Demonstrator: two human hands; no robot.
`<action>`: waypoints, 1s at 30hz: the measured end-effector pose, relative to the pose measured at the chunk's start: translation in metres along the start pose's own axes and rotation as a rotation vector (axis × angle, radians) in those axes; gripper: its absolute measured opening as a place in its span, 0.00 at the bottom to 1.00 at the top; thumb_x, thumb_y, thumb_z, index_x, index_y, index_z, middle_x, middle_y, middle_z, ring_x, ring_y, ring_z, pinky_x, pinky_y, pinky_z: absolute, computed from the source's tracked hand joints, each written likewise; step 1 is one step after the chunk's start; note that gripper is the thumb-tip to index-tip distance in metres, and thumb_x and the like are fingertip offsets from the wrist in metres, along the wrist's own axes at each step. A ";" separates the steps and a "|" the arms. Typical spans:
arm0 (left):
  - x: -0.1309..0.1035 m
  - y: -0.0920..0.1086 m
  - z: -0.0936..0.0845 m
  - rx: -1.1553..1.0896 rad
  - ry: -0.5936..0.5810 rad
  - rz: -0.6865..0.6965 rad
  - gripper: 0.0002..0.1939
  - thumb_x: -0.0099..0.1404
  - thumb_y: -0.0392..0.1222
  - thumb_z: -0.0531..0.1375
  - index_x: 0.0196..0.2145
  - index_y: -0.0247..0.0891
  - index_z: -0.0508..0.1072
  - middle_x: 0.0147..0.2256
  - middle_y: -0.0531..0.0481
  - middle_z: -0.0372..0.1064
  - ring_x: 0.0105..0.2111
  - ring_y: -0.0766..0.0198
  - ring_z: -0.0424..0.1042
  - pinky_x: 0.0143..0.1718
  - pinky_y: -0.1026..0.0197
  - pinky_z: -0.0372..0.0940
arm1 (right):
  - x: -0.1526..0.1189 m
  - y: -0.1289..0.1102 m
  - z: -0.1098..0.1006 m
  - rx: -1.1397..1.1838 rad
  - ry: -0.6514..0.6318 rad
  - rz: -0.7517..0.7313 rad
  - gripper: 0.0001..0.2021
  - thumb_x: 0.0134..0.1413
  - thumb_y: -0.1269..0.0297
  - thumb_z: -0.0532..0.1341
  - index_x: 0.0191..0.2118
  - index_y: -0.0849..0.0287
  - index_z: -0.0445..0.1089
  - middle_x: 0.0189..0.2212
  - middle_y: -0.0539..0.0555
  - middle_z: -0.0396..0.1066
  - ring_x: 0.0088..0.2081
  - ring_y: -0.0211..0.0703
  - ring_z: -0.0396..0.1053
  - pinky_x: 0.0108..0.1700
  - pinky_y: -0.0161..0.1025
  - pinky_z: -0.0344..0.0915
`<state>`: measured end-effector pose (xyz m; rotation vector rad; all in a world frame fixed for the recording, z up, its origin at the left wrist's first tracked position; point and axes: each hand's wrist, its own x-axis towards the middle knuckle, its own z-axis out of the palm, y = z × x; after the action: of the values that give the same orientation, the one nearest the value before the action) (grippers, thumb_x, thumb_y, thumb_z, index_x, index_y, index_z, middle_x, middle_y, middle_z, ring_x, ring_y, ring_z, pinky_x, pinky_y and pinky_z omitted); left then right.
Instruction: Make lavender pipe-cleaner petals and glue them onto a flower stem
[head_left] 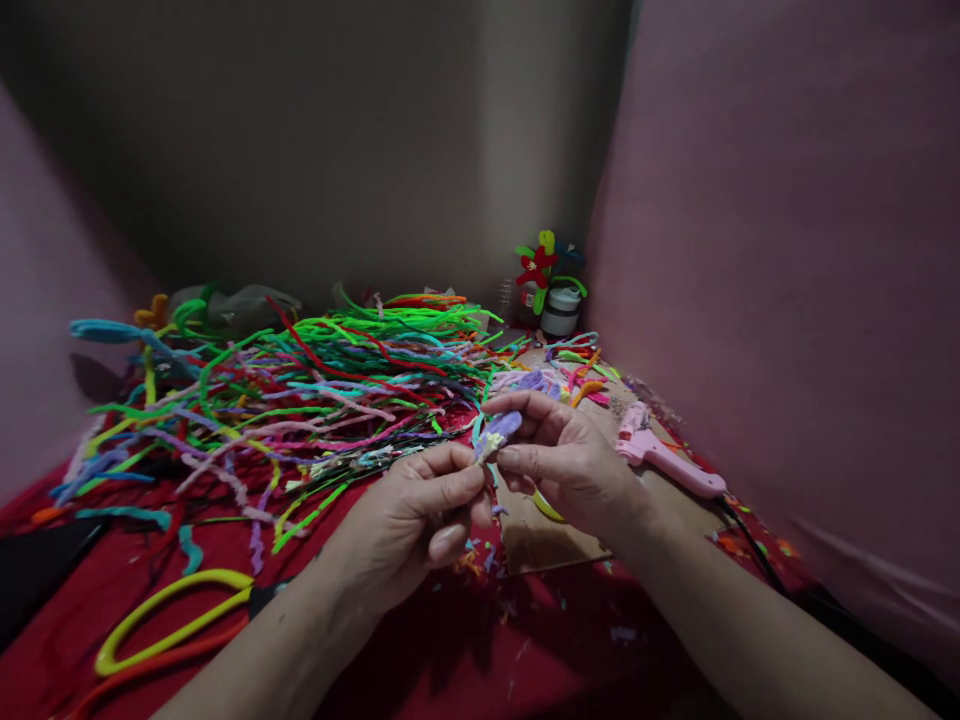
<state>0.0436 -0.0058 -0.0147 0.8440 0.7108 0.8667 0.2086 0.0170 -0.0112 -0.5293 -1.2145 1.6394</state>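
Between my two hands is a small purple pipe-cleaner petal (504,430) with a pale yellow part at its base. My left hand (431,505) pinches the base between thumb and fingers. From the right, my right hand (574,465) holds the petal's side, thumb below and fingers bent over it. Just behind the hands, more purple and pink pipe-cleaner pieces (532,380) lie on a piece of cardboard (555,545). The fingertips partly cover the held piece.
A large heap of coloured pipe cleaners (337,370) spreads at the left. Yellow-and-orange-handled scissors (176,625) lie at front left, partly under my forearm. A pink glue gun (667,455) rests at right. Pipe-cleaner flowers (538,265) stand by a lidded jar (561,312) at the back.
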 end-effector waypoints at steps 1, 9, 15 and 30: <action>0.000 0.001 0.000 0.002 0.013 0.014 0.09 0.55 0.41 0.64 0.25 0.35 0.68 0.19 0.53 0.69 0.09 0.80 0.54 0.11 0.75 0.46 | 0.000 -0.002 0.000 0.008 0.021 -0.007 0.20 0.38 0.74 0.66 0.42 0.57 0.69 0.27 0.48 0.69 0.23 0.29 0.62 0.22 0.29 0.56; -0.001 0.007 -0.001 -0.027 0.164 0.211 0.09 0.53 0.41 0.65 0.29 0.35 0.71 0.20 0.54 0.70 0.11 0.77 0.58 0.11 0.75 0.52 | 0.012 -0.032 -0.027 -0.141 0.481 -0.183 0.16 0.37 0.71 0.65 0.37 0.62 0.66 0.25 0.49 0.69 0.19 0.30 0.61 0.20 0.29 0.53; 0.004 0.010 -0.006 -0.077 0.259 0.303 0.09 0.50 0.39 0.67 0.29 0.34 0.73 0.20 0.53 0.69 0.13 0.77 0.59 0.12 0.75 0.54 | 0.030 -0.044 -0.047 -0.789 0.514 -0.211 0.06 0.43 0.72 0.59 0.30 0.64 0.70 0.24 0.51 0.70 0.24 0.33 0.63 0.26 0.32 0.58; 0.004 0.012 -0.008 -0.125 0.275 0.279 0.07 0.50 0.36 0.67 0.27 0.34 0.73 0.21 0.52 0.69 0.13 0.78 0.59 0.11 0.77 0.54 | 0.052 -0.013 -0.082 -1.819 0.422 0.179 0.15 0.48 0.73 0.56 0.43 0.65 0.71 0.42 0.66 0.69 0.45 0.52 0.67 0.45 0.40 0.59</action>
<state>0.0346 0.0053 -0.0095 0.7280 0.7789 1.2824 0.2573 0.1013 -0.0225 -1.9331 -2.0529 0.0192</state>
